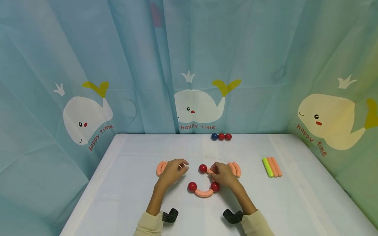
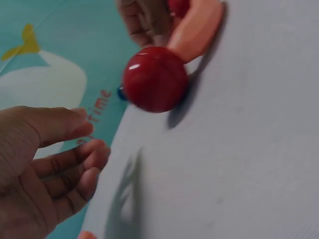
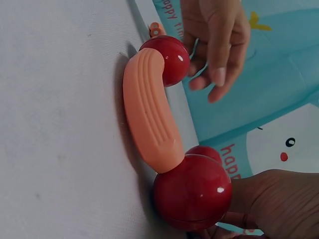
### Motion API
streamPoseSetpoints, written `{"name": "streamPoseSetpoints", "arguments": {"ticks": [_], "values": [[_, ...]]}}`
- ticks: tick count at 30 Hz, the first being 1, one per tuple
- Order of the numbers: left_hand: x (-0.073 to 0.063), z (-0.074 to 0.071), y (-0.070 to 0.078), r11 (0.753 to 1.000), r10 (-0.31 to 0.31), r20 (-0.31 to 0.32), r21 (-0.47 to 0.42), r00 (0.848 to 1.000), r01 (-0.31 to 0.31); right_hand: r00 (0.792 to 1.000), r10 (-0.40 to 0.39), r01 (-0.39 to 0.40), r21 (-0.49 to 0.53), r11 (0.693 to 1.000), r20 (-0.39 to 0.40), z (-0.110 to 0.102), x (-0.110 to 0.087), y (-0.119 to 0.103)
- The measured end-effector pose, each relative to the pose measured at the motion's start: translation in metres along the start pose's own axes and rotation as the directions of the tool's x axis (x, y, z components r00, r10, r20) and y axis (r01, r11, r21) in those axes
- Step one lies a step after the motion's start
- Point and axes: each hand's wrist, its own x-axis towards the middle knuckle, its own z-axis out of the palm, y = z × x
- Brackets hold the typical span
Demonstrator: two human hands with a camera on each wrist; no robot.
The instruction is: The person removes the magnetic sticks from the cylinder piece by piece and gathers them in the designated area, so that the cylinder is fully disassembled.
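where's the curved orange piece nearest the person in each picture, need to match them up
Head: the curved orange piece lies low, slightly right of centre, between two red balls.
Left wrist: the curved orange piece is at the top, right of centre.
Right wrist: the curved orange piece runs lengthwise, slightly left of centre.
Shared landmark: the red ball at its end toward the person's left, in head, left wrist and right wrist.

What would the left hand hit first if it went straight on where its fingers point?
Probably the red ball between it and the right hand. The left hand points roughly that way across a gap; depth is unclear, so it might pass over.
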Motion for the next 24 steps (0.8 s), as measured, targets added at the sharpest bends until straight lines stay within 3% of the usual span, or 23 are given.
{"name": "streamPoseSetpoints", "arguments": {"ticks": [4, 9, 17, 24], "values": [[0.000, 0.010, 0.000, 1.000, -0.010, 0.080, -0.023, 0.997, 0.012, 1.000, -0.017, 0.017, 0.004, 1.000, -0.005, 0.002, 0.001, 0.001], [0.000, 0.018, 0.001, 0.998, -0.007, 0.124, -0.057, 0.992, 0.015, 0.999, -0.052, 0.053, 0.016, 0.998, -0.015, 0.003, 0.002, 0.003], [0.003, 0.024, 0.002, 0.995, 0.005, 0.141, -0.102, 0.990, 0.010, 0.988, -0.152, 0.152, 0.031, 0.988, -0.002, 0.006, 0.004, 0.005], [0.003, 0.031, 0.009, 0.996, 0.028, 0.132, -0.085, 0.991, -0.017, 0.976, -0.217, 0.216, 0.031, 0.976, 0.024, 0.008, 0.004, 0.003]]}}
